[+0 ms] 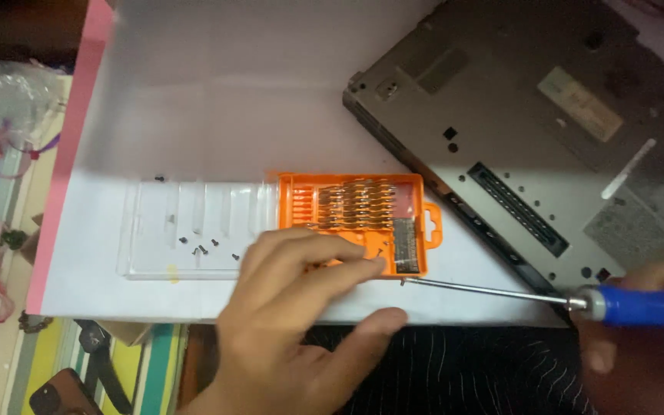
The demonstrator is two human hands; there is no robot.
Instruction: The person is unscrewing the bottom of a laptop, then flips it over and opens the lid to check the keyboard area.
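Observation:
My left hand [295,315] reaches over the near edge of an orange bit case [351,221], its fingertips resting on the case's lower compartment; whether it pinches anything is unclear. Rows of metal bits fill the case. My right hand [639,338] grips a screwdriver by its blue handle [643,306]. The screwdriver's long thin shaft [486,289] points left, and its tip ends just below the case's right corner. An upturned grey laptop [532,131] lies at the right, its underside facing up.
The case's clear plastic lid [194,230] lies open to the left with several small black screws [201,247] on it. All rests on a white sheet [217,100] with a pink edge. Colourful clutter and a striped cloth sit at the left.

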